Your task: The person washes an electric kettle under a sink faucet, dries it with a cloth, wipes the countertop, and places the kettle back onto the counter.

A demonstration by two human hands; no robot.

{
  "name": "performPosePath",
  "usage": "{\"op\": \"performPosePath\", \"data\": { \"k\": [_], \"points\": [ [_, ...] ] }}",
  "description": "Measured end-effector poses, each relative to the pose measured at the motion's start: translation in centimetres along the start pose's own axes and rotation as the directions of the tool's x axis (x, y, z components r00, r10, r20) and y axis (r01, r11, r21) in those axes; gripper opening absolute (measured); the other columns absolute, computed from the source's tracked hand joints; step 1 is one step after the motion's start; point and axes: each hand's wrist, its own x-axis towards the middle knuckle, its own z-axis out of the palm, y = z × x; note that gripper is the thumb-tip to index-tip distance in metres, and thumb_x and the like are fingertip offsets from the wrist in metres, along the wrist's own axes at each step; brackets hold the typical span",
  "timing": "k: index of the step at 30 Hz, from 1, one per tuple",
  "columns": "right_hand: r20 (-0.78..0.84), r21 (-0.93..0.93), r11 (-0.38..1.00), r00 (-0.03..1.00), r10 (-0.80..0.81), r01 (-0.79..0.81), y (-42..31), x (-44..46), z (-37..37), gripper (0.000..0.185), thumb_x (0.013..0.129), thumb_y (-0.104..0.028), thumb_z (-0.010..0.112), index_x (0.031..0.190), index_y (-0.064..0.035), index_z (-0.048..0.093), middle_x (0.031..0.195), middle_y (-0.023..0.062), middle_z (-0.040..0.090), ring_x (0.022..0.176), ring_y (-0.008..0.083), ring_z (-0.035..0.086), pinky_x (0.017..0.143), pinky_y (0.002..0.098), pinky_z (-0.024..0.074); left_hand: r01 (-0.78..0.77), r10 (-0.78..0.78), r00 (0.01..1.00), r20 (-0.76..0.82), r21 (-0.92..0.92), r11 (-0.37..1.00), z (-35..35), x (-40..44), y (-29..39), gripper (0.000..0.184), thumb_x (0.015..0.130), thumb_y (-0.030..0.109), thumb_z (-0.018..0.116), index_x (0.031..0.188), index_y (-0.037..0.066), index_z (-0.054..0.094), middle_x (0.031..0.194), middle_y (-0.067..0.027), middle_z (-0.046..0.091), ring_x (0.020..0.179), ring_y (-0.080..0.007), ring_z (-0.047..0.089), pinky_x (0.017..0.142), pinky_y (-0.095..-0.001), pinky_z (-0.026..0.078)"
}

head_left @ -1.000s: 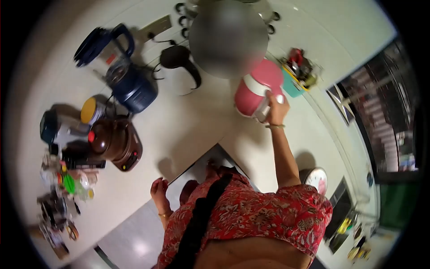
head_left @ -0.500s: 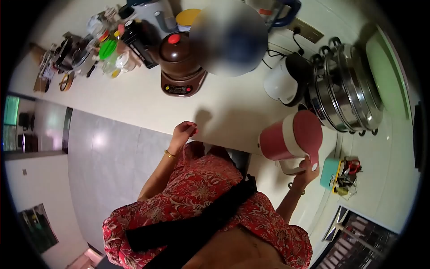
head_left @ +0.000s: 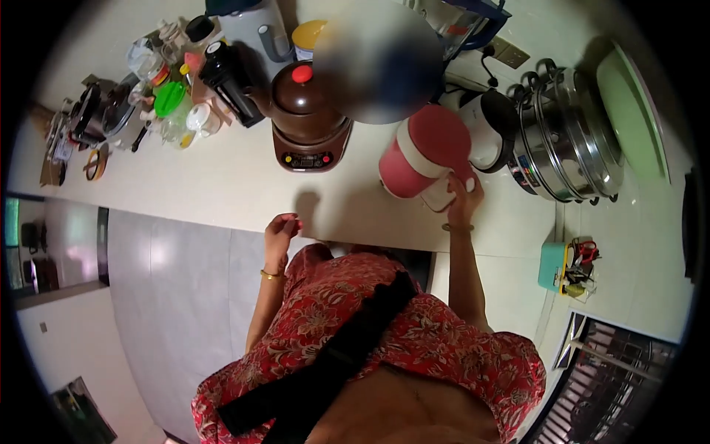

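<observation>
My right hand (head_left: 464, 198) is wrapped round the pale handle of a red thermos jug (head_left: 438, 140) with a cream band. The jug is by the back of the counter, its closed lid facing up toward me; I cannot tell whether its base touches the surface. Just behind it stands a white and black electric kettle (head_left: 484, 148). Closed, with the fingertips together, my left hand (head_left: 281, 235) hovers near the counter's front edge. Something small and red shows at those fingertips, too small to name. A brown teapot (head_left: 299, 111) sits on its heating base (head_left: 314, 152) beyond.
A stacked steel steamer (head_left: 566, 140) and a green tray (head_left: 632, 111) stand at the right. Behind the left side are a black bottle (head_left: 229, 85), a green-lidded jar (head_left: 171, 100) and other containers. A teal utensil holder (head_left: 552, 265) is on the right-hand counter (head_left: 495, 274). A blurred patch hides part of the back.
My right hand has carried the thermos jug left and toward the back of the counter, closer to the teapot. My left hand stays closed near the front edge. The view has shifted slightly.
</observation>
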Motion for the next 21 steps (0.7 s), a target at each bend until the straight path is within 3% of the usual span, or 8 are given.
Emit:
{"op": "performPosePath", "data": {
  "k": [8, 10, 12, 14, 16, 18, 19, 21],
  "points": [
    [0.045, -0.098, 0.995, 0.999, 0.005, -0.001, 0.9, 2.6, 2.1, 0.026, 0.06, -0.009, 0.068, 0.082, 0.0023, 0.057, 0.069, 0.0025, 0.057, 0.057, 0.0085, 0.05, 0.05, 0.022, 0.0403, -0.009, 0.007, 0.998, -0.06, -0.034, 0.999, -2.7, 1.2, 1.8, 0.014, 0.08, 0.009, 0.049, 0.089, -0.002, 0.053, 0.073, -0.0083, 0.058, 0.068, -0.0146, 0.055, 0.062, -0.0229, 0.044],
    [0.156, -0.14, 0.99, 0.988, -0.003, 0.026, 1.3, 3.7, 1.8, 0.029, 0.061, -0.011, 0.069, 0.084, 0.0019, 0.058, 0.07, 0.0032, 0.058, 0.058, 0.008, 0.05, 0.052, 0.0229, 0.0409, 0.019, -0.023, 0.998, -0.061, -0.065, 0.998, -2.6, 1.2, 1.8, 0.013, 0.081, 0.008, 0.049, 0.089, -0.001, 0.053, 0.072, -0.0072, 0.059, 0.066, -0.0119, 0.055, 0.061, -0.0213, 0.044],
    [0.155, -0.172, 0.985, 0.987, 0.044, -0.017, 1.6, 4.8, 1.5, 0.03, 0.063, -0.014, 0.068, 0.086, 0.0012, 0.058, 0.074, 0.005, 0.059, 0.061, 0.009, 0.051, 0.054, 0.0239, 0.0414, 0.036, -0.038, 0.998, -0.057, -0.043, 0.998, -2.1, 1.3, 1.9, 0.013, 0.081, 0.008, 0.049, 0.089, -0.001, 0.053, 0.072, -0.0077, 0.058, 0.064, -0.0118, 0.053, 0.061, -0.0217, 0.044],
    [0.296, -0.202, 0.979, 0.952, 0.074, -0.014, 0.9, 6.1, 1.0, 0.032, 0.064, -0.018, 0.068, 0.088, 0.0003, 0.058, 0.078, 0.0058, 0.059, 0.066, 0.0107, 0.052, 0.055, 0.0243, 0.0414, 0.052, -0.053, 0.998, -0.036, -0.035, 0.998, -1.2, 1.4, 1.9, 0.013, 0.081, 0.008, 0.049, 0.089, -0.001, 0.053, 0.071, -0.0079, 0.058, 0.064, -0.0119, 0.053, 0.061, -0.0219, 0.044],
    [0.334, -0.229, 0.967, 0.925, 0.183, -0.109, 1.1, 7.7, 0.1, 0.036, 0.064, -0.021, 0.069, 0.091, -0.0005, 0.057, 0.082, 0.0058, 0.06, 0.071, 0.012, 0.054, 0.06, 0.024, 0.042, 0.041, -0.041, 0.999, -0.008, -0.054, 0.998, -0.1, 1.3, 1.8, 0.015, 0.08, 0.01, 0.05, 0.089, -0.002, 0.052, 0.072, -0.0081, 0.058, 0.065, -0.0128, 0.054, 0.062, -0.0225, 0.044],
    [0.424, -0.371, 0.929, 0.891, 0.165, 0.004, 2.1, 9.5, -0.4, 0.039, 0.064, -0.022, 0.07, 0.094, -0.0009, 0.057, 0.085, 0.0057, 0.059, 0.076, 0.0114, 0.054, 0.064, 0.0235, 0.042, 0.038, -0.038, 0.999, 0.016, -0.009, 0.999, 1.0, 1.4, 1.8, 0.016, 0.081, 0.01, 0.05, 0.09, -0.002, 0.052, 0.073, -0.0081, 0.058, 0.066, -0.0133, 0.054, 0.063, -0.023, 0.045],
    [0.467, -0.361, 0.926, 0.837, 0.286, -0.114, 0.9, 10.0, -0.4, 0.042, 0.065, -0.021, 0.07, 0.098, -0.0013, 0.054, 0.088, 0.0061, 0.059, 0.081, 0.0117, 0.054, 0.068, 0.0234, 0.0423, 0.04, -0.04, 0.999, 0.021, 0.006, 0.999, 1.5, 1.2, 1.8, 0.016, 0.081, 0.01, 0.05, 0.09, -0.002, 0.052, 0.073, -0.0081, 0.058, 0.066, -0.0133, 0.054, 0.063, -0.023, 0.045],
    [0.524, -0.219, 0.966, 0.818, 0.236, -0.139, 3.1, 12.0, -1.0, 0.043, 0.065, -0.021, 0.07, 0.1, -0.0017, 0.053, 0.089, 0.0061, 0.059, 0.082, 0.0119, 0.054, 0.068, 0.0232, 0.043, 0.04, -0.039, 0.998, 0.052, -0.016, 0.999, 3.1, 0.8, 1.6, 0.016, 0.08, 0.01, 0.05, 0.09, -0.003, 0.052, 0.073, -0.0082, 0.057, 0.067, -0.0136, 0.054, 0.064, -0.0234, 0.045]
  ]
}}
